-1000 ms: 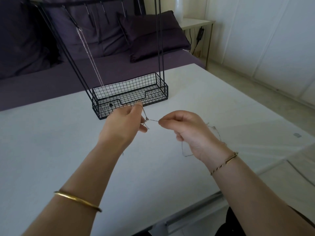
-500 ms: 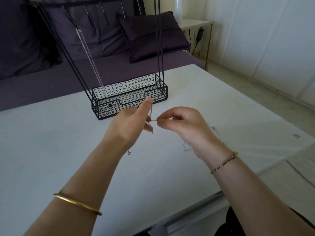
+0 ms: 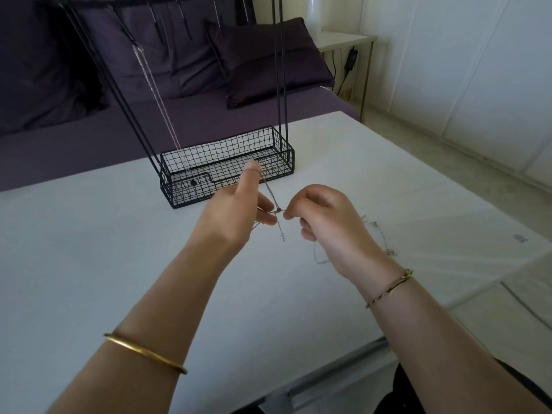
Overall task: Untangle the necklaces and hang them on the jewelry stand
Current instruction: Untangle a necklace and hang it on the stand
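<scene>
A thin tangled necklace chain (image 3: 276, 209) stretches between my two hands just above the white table (image 3: 89, 249). My left hand (image 3: 236, 210) holds it with curled fingers, its index finger raised with the chain looped over it. My right hand (image 3: 322, 222) pinches the chain at the knot with thumb and forefinger. A short end dangles below the knot. More loose chain (image 3: 379, 237) lies on the table behind my right wrist. The black wire jewelry stand (image 3: 227, 174) stands just beyond my hands, and one silver necklace (image 3: 158, 97) hangs from its top bar.
A purple sofa with cushions (image 3: 263, 58) lies behind the table. A small side table (image 3: 343, 40) with a cable stands at the back right. The table's near edge and right edge drop to a pale floor (image 3: 448, 150).
My left index finger has risen higher and drawn the chain up over it. My right hand has stayed at the knot, and a chain end now dangles below it.
</scene>
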The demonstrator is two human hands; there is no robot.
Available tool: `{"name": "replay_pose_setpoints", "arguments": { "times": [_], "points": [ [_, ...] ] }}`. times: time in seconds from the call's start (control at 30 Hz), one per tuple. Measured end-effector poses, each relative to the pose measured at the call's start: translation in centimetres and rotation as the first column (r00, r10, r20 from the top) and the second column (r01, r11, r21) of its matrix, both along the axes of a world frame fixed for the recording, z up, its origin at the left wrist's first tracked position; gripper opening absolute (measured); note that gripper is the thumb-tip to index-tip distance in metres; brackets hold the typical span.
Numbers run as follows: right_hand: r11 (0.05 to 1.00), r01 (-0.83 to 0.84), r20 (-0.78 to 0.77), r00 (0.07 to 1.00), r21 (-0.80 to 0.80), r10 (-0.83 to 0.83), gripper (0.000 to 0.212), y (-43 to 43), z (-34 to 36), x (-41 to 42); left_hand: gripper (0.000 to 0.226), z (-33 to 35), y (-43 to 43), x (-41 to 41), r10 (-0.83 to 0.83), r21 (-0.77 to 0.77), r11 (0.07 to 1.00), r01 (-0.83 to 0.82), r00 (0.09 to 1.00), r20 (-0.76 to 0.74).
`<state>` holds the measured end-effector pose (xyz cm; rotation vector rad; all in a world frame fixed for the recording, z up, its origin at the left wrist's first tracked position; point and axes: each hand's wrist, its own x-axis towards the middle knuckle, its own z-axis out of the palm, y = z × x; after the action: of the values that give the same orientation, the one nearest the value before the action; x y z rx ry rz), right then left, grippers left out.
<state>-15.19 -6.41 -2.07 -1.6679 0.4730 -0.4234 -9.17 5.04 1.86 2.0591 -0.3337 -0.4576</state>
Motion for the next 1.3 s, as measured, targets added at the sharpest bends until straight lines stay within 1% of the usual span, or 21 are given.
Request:
{"name": "replay_pose_setpoints", "arguments": {
  "times": [0.13,0.17,0.23,0.33,0.43,0.57,0.67,0.8,0.9,1.0,1.03,1.1,1.17,1.23,1.3],
  "points": [
    [0.999,0.010,-0.038,0.999,-0.048,-0.012,0.008,-0.3,0.4,-0.1,0.069,0.1,0.2,0.0,0.017,-0.004,1.000,-0.017,1.000,-0.005],
    [0.999,0.006,-0.040,0.999,-0.053,-0.008,0.011,-0.5,0.4,-0.2,0.069,0.1,0.3,0.0,0.015,-0.006,1.000,-0.015,1.000,-0.003],
    [0.998,-0.023,-0.043,0.999,-0.061,0.020,0.014,-0.6,0.5,-0.3,0.066,0.2,0.3,-0.1,0.009,-0.002,1.000,-0.009,1.000,-0.003],
    [0.993,-0.083,-0.032,0.996,-0.079,0.081,0.011,-0.5,0.5,-0.4,0.063,0.3,0.2,-0.4,-0.002,0.019,1.000,0.002,1.000,0.010],
    [0.988,-0.096,-0.020,0.995,-0.124,0.094,0.009,-0.5,0.2,-0.3,0.060,0.4,0.1,-0.5,-0.017,0.018,1.000,0.017,1.000,0.009],
    [0.976,-0.052,0.001,0.999,-0.210,0.053,0.009,-0.3,-0.4,0.1,0.056,0.6,0.1,-0.6,-0.040,-0.015,0.999,0.040,0.999,-0.016],
    [0.962,0.006,0.033,0.999,-0.275,0.003,0.009,0.0,-0.9,0.3,0.055,0.6,0.0,-0.5,-0.058,-0.062,0.997,0.053,0.996,-0.074],
    [0.899,0.101,0.028,0.995,-0.426,-0.099,0.011,0.6,-1.2,0.6,0.058,0.6,-0.1,-0.7,-0.081,-0.143,0.988,0.056,0.981,-0.177],
    [0.834,0.147,0.009,0.986,-0.532,-0.168,0.013,0.9,-1.1,0.8,0.057,0.6,-0.2,-0.8,-0.085,-0.164,0.985,0.055,0.979,-0.187],
    [0.760,0.163,0.007,0.979,-0.629,-0.203,0.007,0.8,-1.0,0.7,0.060,0.5,-0.1,-0.6,-0.063,-0.167,0.985,0.031,0.979,-0.192],
    [0.754,0.155,-0.004,0.979,-0.639,-0.205,0.005,0.6,-1.0,0.6,0.061,0.4,0.0,-0.5,-0.057,-0.169,0.985,0.025,0.980,-0.188],
    [0.785,0.127,-0.026,0.984,-0.607,-0.179,0.007,0.3,-1.0,0.5,0.064,0.3,0.1,-0.3,-0.031,-0.170,0.986,0.004,0.988,-0.154],
    [0.861,0.071,-0.048,0.993,-0.504,-0.110,0.014,-0.1,-0.9,0.3,0.066,0.1,0.0,-0.1,0.022,-0.166,0.985,-0.038,0.995,-0.097],
    [0.953,-0.002,-0.061,0.998,-0.302,-0.018,0.015,-0.4,-0.4,0.0,0.069,-0.1,0.1,0.3,0.069,-0.172,0.982,-0.078,0.996,-0.055],
    [0.993,-0.052,-0.103,0.994,-0.108,0.041,0.012,-1.0,0.0,-0.3,0.072,-0.3,0.3,0.7,0.105,-0.191,0.975,-0.113,0.993,-0.053]
  ]
}}
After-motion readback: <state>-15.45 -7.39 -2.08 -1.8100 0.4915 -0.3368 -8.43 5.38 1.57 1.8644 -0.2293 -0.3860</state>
